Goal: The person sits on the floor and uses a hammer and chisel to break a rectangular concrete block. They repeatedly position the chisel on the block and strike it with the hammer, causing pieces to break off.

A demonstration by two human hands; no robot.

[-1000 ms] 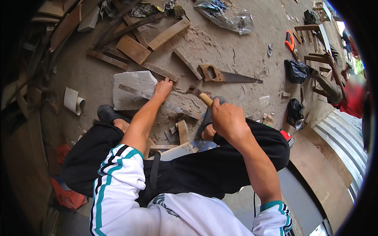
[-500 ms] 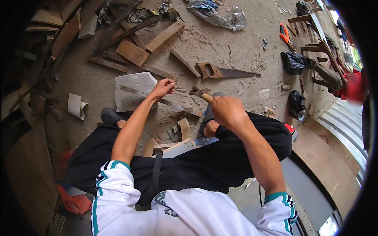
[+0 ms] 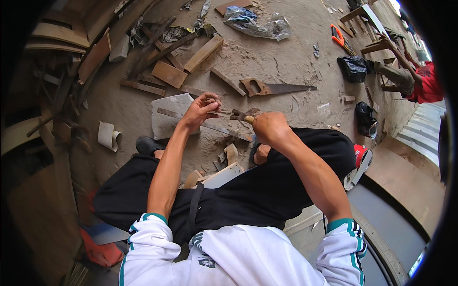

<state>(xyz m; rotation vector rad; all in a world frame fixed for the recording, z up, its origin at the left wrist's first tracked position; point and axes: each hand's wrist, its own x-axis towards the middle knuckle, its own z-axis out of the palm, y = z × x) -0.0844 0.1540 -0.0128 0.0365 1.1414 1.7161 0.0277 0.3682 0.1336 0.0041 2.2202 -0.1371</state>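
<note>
My right hand (image 3: pixel 271 128) is closed around the wooden handle of a hammer (image 3: pixel 240 115), its metal head pointing left toward my other hand. My left hand (image 3: pixel 202 112) is raised with its fingers curled in toward the thumb; whatever small thing they pinch, if anything, I cannot make out. Below that hand lies a pale stone block (image 3: pixel 162 127) on the ground. Across the block rests a long narrow strip (image 3: pixel 226 131), its right end beside my foot.
A handsaw (image 3: pixel 281 89) lies beyond my hands. Wood offcuts (image 3: pixel 204 52) pile up at the far left, near a crumpled plastic sheet (image 3: pixel 257 26). An orange-handled saw (image 3: pixel 339 38) and black bags (image 3: pixel 353 68) lie right, by a person in red (image 3: pixel 429 83).
My left hand has turned, and its fingers have loosened from a tighter pinch. The hammer has tilted slightly, still in my right hand. The whole view has shifted a little.
</note>
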